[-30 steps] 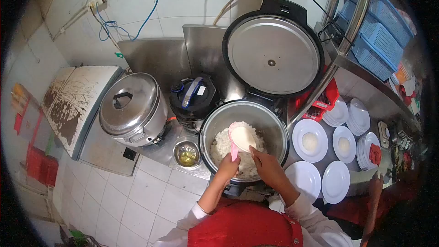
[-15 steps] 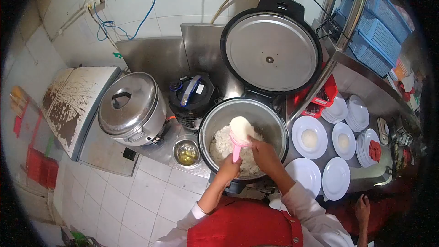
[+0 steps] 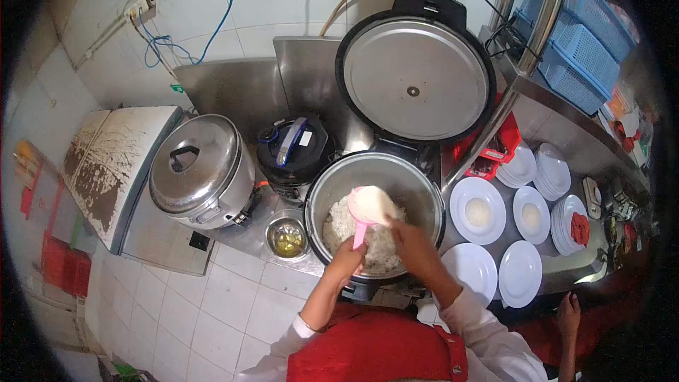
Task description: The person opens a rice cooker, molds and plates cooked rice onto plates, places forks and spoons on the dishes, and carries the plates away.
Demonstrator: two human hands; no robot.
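Note:
My left hand [image 3: 346, 258] is closed around the handle of a pink scoop [image 3: 361, 229], held up over the rice cooker [image 3: 439, 230]. In my right hand [image 3: 414, 246] is a cream-coloured rice paddle [image 3: 375, 202], its blade lying across the mouth of the scoop. The paddle covers most of the scoop's inside, so what is in there is hidden. Below both hands, white rice [image 3: 339, 230] fills the lower part of the cooker's pot. The cooker's round lid [image 3: 417, 74] stands raised at the back.
White plates [image 3: 520, 276] stand to the right, two bearing rice mounds [image 3: 478, 212]. Left are a metal bowl [image 3: 288, 237] with yellowish liquid, a black cooker [image 3: 296, 155] and a lidded steel pot [image 3: 198, 166]. Another person's hand [image 3: 569, 315] is at lower right.
The paddle's blade has swung lower and to the right over the scoop, and more of the scoop's pink rim shows. Both hands keep their grips. The other person's hand has shifted slightly.

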